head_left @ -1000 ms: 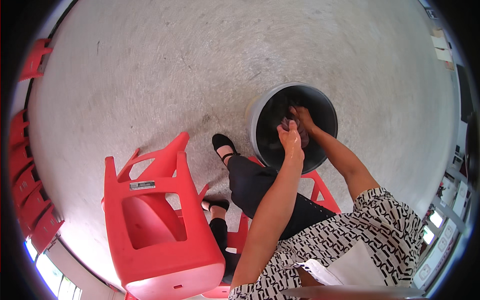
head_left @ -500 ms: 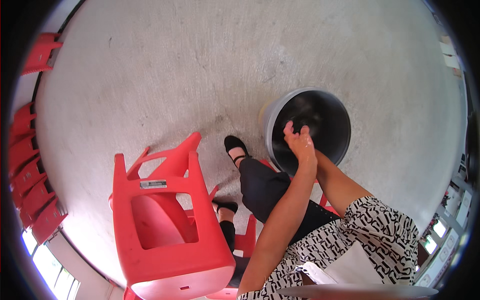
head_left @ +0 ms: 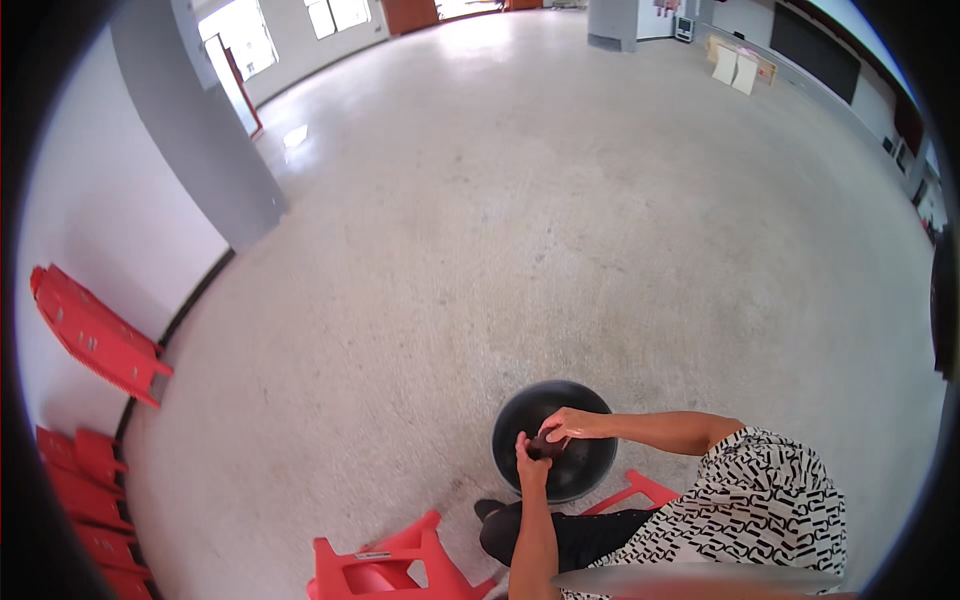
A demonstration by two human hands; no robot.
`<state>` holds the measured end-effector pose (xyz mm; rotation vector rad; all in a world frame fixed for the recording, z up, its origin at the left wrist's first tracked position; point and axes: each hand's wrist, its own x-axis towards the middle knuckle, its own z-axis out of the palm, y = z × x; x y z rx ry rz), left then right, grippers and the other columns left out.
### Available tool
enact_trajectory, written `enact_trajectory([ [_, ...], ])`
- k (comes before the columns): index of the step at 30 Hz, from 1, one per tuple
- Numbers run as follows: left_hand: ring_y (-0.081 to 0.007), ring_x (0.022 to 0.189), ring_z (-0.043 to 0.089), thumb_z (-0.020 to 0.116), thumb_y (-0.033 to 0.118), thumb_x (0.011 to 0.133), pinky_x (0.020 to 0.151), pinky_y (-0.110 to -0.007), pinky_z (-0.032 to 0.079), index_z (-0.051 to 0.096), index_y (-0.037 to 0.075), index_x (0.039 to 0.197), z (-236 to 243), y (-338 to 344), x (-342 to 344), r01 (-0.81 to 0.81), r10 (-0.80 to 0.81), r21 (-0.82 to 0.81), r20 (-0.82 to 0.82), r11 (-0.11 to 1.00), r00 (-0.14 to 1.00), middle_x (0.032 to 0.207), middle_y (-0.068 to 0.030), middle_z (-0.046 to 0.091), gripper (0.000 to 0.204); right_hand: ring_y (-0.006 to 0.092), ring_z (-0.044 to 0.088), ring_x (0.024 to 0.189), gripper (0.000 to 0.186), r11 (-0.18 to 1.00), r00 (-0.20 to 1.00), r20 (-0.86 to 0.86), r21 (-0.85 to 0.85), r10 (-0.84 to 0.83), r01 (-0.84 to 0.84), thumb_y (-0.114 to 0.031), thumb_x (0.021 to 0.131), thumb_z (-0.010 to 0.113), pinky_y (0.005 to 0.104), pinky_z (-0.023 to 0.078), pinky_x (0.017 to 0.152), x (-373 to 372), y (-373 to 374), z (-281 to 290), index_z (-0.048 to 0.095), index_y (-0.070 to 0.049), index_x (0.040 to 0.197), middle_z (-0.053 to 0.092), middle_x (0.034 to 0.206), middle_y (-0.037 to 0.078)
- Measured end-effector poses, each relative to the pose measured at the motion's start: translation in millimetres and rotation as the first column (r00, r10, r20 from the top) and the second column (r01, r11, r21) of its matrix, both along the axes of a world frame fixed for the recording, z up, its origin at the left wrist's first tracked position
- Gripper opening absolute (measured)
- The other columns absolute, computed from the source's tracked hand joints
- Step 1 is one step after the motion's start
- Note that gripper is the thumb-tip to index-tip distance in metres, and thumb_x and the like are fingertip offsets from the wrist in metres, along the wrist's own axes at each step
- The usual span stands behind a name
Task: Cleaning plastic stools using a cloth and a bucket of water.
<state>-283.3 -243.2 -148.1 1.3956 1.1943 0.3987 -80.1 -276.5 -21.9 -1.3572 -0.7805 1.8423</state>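
Note:
Both my hands meet over a deep, round bucket (head_left: 510, 410) with a dark inside, which stands on the floor in front of me. Between them is a small, dark reddish-brown thing (head_left: 545, 446), too small and shadowed to name. My left hand (head_left: 531, 464) curls around it from below, fingers wrapped on its near side. From the right, my right hand (head_left: 574, 424) bends over its top, with the fingertips pressed on it. The fingers partly hide the thing. What lies on the bucket's bottom cannot be made out.
A red plastic stool (head_left: 395, 560) stands near my left, and part of another red stool (head_left: 640, 490) shows by my leg. More red stools (head_left: 95, 335) line the left wall beside a grey pillar (head_left: 200, 130). Pale boards (head_left: 735, 70) stand far right.
My view has tipped up, bringing the room's far side into sight. My hands, earlier crossed lower over the bucket, now come from either side and hold the dark reddish-brown thing.

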Motion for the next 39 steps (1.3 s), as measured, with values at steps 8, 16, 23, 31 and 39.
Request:
enact_trajectory([
  [8, -0.024, 0.11, 0.06, 0.085, 0.005, 0.07, 0.098, -0.034, 0.046, 0.052, -0.001, 0.131, 25, 63, 43, -0.026, 0.026, -0.005, 0.395, 1.0, 0.918, 0.115, -0.0104, 0.059, 0.07, 0.0201, 0.066, 0.102, 0.029, 0.958, 0.939, -0.255, 0.109, -0.231, 0.266, -0.01, 0.093, 0.063, 0.0335, 0.052, 0.092, 26, 64, 53, 0.064, 0.004, 0.119, 0.069, 0.112, 0.011],
  [16, -0.0234, 0.099, 0.065, 0.065, -0.001, 0.076, 0.09, -0.037, 0.052, 0.06, 0.002, 0.118, 65, 127, 33, -0.198, 0.517, -0.528, 0.569, 0.826, 0.639, 0.111, -0.0108, 0.067, 0.042, 0.0273, 0.066, 0.107, 0.029, 0.816, 0.668, -0.534, -0.076, -0.519, 0.573, -0.013, 0.094, 0.064, 0.053, 0.054, 0.095, 36, 71, 24, 0.058, 0.0, 0.12, 0.067, 0.114, 0.014],
  [23, -0.0306, 0.108, 0.063, 0.057, 0.012, 0.077, 0.097, -0.043, 0.05, 0.059, 0.0, 0.117, 103, 112, 30, -0.069, 0.378, -0.409, 0.75, 0.91, 0.543, 0.118, -0.0157, 0.064, 0.043, 0.0552, 0.048, 0.124, 0.064, 0.653, 0.523, -0.445, -0.685, -0.726, 0.324, -0.041, 0.099, 0.056, 0.0636, 0.043, 0.105, -14, 52, -82, 0.036, 0.004, 0.14, 0.04, 0.14, 0.035],
  [31, -0.0308, 0.11, 0.063, 0.053, 0.016, 0.081, 0.099, -0.043, 0.05, 0.059, -0.002, 0.118, 122, 88, 40, -0.306, 0.678, -0.637, 0.491, 0.708, 0.547, 0.117, -0.0155, 0.064, 0.041, 0.0306, 0.058, 0.122, 0.06, 0.744, 0.444, -0.6, -0.492, -0.666, 0.452, -0.059, 0.1, 0.044, 0.0558, 0.047, 0.1, -34, 84, -81, 0.056, -0.007, 0.128, 0.059, 0.136, 0.011],
  [39, -0.0339, 0.091, 0.067, 0.056, 0.018, 0.084, 0.083, -0.044, 0.053, 0.061, -0.003, 0.112, 128, 101, 53, -0.358, 0.341, 0.055, 0.202, 0.932, 0.918, 0.103, -0.0189, 0.067, 0.036, 0.0298, 0.057, 0.124, 0.062, 0.963, 0.671, -0.694, -0.151, -0.263, 0.222, -0.051, 0.097, 0.057, 0.0591, 0.045, 0.104, -19, 60, 7, 0.05, -0.005, 0.138, 0.057, 0.137, 0.013],
])
